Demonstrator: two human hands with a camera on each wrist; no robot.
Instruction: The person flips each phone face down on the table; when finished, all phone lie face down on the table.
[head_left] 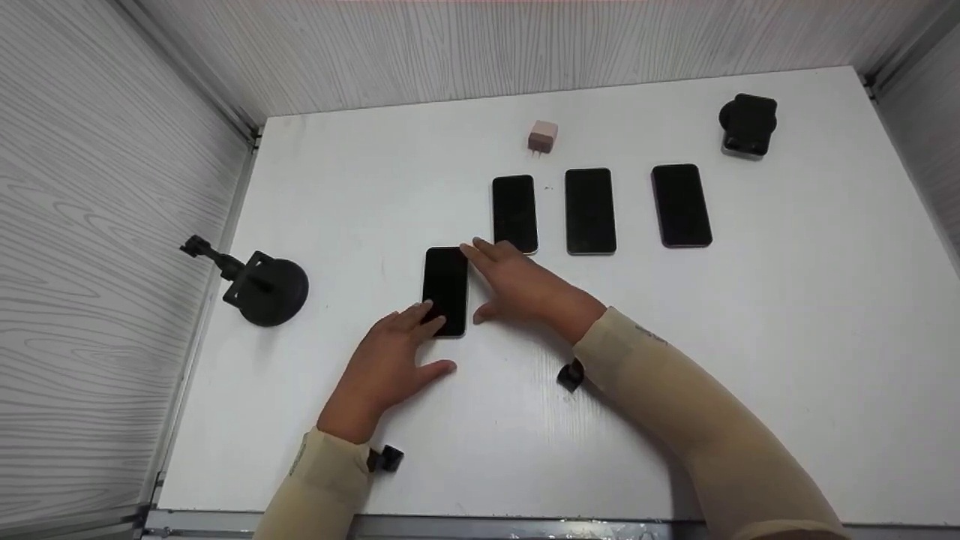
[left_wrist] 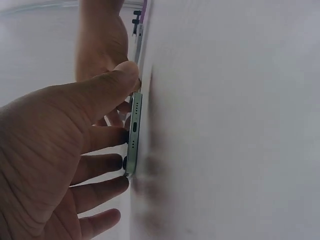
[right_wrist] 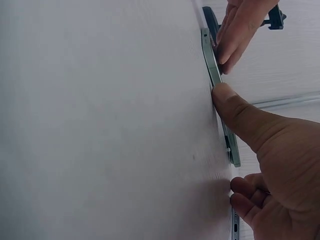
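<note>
A smartphone (head_left: 450,281) with a dark screen lies face up on the white table, between both hands. My left hand (head_left: 386,367) rests its straight fingertips on the screen's lower left part, the thumb held out to the side. At the phone's upper right corner, my right hand (head_left: 517,285) touches with its extended fingertips, its thumb beside the right edge. The left wrist view shows the phone's pale green bottom edge (left_wrist: 134,135) with a charging port. In the right wrist view the right thumb (right_wrist: 227,97) is near the phone's long side.
Three more dark-screened phones lie in a row behind: one (head_left: 515,210) near the right fingers, another (head_left: 590,210) beside it, a third (head_left: 681,205) farther right. A pink charger plug (head_left: 543,136) and a black device (head_left: 750,124) stand farther back. A black suction-type mount (head_left: 274,292) sits left.
</note>
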